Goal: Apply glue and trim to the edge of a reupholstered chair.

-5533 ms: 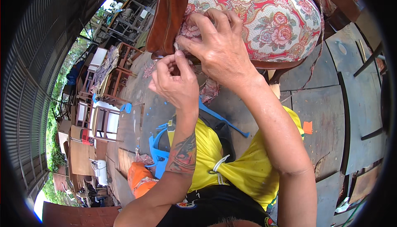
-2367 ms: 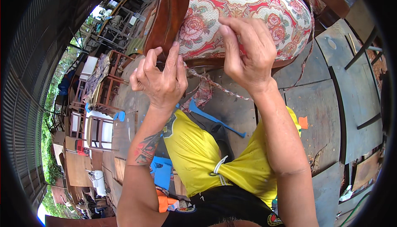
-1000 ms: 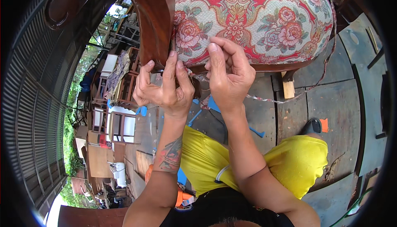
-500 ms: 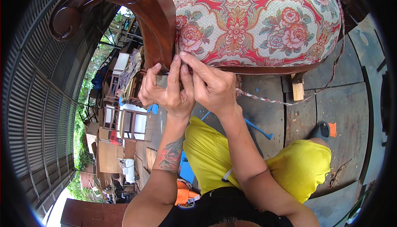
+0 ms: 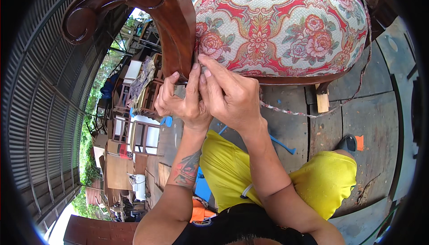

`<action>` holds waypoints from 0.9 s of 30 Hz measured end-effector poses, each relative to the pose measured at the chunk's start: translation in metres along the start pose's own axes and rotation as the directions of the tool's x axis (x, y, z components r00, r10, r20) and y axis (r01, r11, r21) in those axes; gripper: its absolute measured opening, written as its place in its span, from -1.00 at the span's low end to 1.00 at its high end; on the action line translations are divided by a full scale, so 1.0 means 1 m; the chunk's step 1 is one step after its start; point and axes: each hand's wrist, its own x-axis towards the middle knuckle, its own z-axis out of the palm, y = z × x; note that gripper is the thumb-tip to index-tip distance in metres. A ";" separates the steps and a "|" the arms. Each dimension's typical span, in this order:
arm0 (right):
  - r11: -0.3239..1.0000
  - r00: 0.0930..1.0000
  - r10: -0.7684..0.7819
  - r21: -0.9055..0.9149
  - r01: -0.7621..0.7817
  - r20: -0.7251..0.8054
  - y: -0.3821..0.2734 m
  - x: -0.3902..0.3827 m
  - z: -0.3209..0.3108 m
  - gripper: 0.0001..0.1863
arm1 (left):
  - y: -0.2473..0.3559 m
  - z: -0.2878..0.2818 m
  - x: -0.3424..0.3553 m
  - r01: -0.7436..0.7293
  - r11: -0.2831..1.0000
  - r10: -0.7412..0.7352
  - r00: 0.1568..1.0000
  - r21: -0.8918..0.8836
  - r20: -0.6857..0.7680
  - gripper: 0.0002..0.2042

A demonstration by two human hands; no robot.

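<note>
Left hand [image 5: 185, 105], right hand [image 5: 233, 96] together, fingers curled where floral seat [image 5: 263, 39], one o'clock, meets armrest post [image 5: 178, 33], eleven o'clock; can't tell grip.

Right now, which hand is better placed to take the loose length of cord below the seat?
Probably the right hand. The cord shows just beside it and runs off rightward, while the left hand is by the wooden chair arm, with the right hand between it and the cord.
</note>
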 end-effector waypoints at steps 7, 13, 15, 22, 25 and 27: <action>0.972 0.935 0.230 -0.010 -0.236 0.271 -0.009 0.005 -0.004 -0.57 | -0.001 0.003 0.001 -0.023 1.000 0.022 0.999 -0.012 -0.031 -0.74; 0.396 0.756 0.464 0.655 -0.644 0.462 -0.024 0.009 0.001 -0.37 | 0.000 0.006 -0.004 0.000 0.996 0.003 0.999 0.091 -0.037 -0.73; 0.217 0.640 0.457 0.621 -0.754 0.617 -0.027 0.012 -0.008 -0.26 | -0.002 0.008 -0.005 0.007 0.998 -0.004 0.999 0.062 -0.034 -0.72; 0.071 0.511 0.416 0.534 -0.843 0.752 -0.037 0.020 -0.016 -0.16 | -0.002 0.012 -0.008 -0.084 0.992 0.091 0.993 0.092 -0.081 -0.75; 0.078 0.520 0.401 0.538 -0.840 0.754 -0.036 0.018 -0.015 -0.14 | 0.000 0.010 -0.008 -0.055 0.996 0.060 0.995 0.073 -0.074 -0.75; 0.106 0.520 0.412 0.528 -0.843 0.748 -0.034 0.017 -0.015 -0.15 | 0.001 0.009 -0.007 -0.043 0.997 0.048 0.996 0.064 -0.073 -0.75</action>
